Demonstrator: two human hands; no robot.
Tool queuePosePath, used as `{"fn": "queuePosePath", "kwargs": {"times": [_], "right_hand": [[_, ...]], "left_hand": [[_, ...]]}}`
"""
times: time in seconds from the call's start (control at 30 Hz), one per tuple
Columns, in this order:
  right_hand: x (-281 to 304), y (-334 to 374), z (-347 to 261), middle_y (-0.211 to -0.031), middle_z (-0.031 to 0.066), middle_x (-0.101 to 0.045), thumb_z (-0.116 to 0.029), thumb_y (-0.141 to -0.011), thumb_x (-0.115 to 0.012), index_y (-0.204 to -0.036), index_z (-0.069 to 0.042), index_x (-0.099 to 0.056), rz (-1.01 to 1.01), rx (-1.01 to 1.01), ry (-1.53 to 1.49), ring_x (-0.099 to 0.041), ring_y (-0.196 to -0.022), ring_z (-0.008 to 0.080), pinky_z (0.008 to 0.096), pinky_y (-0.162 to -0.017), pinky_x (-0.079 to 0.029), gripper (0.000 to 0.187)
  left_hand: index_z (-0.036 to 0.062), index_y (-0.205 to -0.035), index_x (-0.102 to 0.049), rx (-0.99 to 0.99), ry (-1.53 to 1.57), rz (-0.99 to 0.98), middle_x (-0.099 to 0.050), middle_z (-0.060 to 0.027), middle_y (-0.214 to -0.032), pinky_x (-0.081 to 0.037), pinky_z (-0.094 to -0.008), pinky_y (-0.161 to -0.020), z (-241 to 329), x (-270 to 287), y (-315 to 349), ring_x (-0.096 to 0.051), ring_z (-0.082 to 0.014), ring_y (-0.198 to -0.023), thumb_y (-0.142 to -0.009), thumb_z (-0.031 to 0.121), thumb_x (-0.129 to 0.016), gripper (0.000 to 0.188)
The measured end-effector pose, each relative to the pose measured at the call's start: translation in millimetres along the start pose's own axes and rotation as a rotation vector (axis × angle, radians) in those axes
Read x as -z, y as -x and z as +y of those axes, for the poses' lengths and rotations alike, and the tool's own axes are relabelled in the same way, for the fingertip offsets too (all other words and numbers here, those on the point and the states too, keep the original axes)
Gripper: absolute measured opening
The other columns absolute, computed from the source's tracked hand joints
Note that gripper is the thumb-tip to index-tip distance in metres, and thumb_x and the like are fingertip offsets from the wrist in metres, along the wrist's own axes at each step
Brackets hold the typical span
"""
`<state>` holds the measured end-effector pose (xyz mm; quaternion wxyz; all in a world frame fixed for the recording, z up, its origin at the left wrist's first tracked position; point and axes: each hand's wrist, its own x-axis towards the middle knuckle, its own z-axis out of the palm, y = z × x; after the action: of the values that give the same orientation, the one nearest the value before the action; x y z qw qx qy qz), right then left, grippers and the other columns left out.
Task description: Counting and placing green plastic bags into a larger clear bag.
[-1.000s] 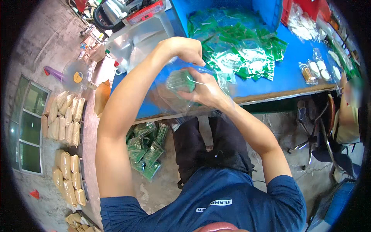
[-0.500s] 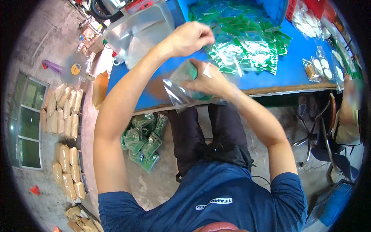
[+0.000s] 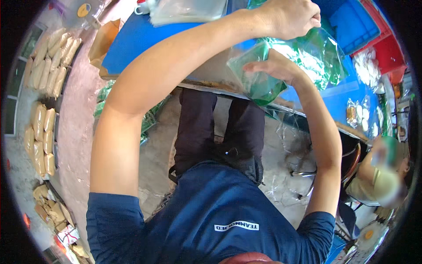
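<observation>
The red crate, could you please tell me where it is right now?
In the head view, the red crate is at the upper right, beside the blue crate and the white packets, right of the left hand.

A white strip (image 3: 237,226) marks the navy shirt (image 3: 211,198); trousers (image 3: 195,121) are dark.

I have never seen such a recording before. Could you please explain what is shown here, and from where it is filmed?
There is no machine: a person works barehanded. A wide fisheye camera on the head looks down, so straight edges look bent.

The right hand holds a clear bag with something green in it. The left hand is curled just beyond; whether it holds anything, I cannot tell.

On the blue table lie shiny green packets, flat clear plastic and small bags with white round pieces. A blue crate stands at the far side.
</observation>
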<state>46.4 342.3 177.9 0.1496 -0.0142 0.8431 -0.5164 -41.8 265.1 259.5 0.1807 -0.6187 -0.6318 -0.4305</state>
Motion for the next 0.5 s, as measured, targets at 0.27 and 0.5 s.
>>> {"fn": "queuePosePath", "kwargs": {"times": [0.27, 0.5], "right_hand": [[-2.7, -6.7, 9.2, -0.098, 0.0100, -0.073, -0.027, -0.076, -0.078, -0.109, -0.002, -0.072, 0.034, -0.031, -0.006, -0.066, -0.087, 0.0191, 0.0352, -0.080, -0.052, 0.042], [8.6, -12.1, 6.2, -0.091, 0.0069, -0.073, -0.029, -0.079, -0.077, -0.102, -0.001, -0.072, 0.052, -0.005, 0.339, -0.064, -0.088, 0.0135, 0.0304, -0.080, -0.050, 0.037]], "left_hand": [[-0.0031, -0.094, -0.068, 0.083, 0.145, -0.481, -0.072, -0.0166, -0.080, -0.055, -0.0354, -0.069, -35.8, 42.4, 3.8, -0.070, -0.0237, -0.074, -0.070, 0.003, -0.064, 0.026], [-0.0011, -0.099, -0.069, -0.197, -0.094, -0.383, -0.072, -0.0126, -0.086, -0.055, -0.0358, -0.074, -3.3, 23.1, -14.3, -0.069, -0.0230, -0.081, -0.067, 0.002, -0.073, 0.033]]}}
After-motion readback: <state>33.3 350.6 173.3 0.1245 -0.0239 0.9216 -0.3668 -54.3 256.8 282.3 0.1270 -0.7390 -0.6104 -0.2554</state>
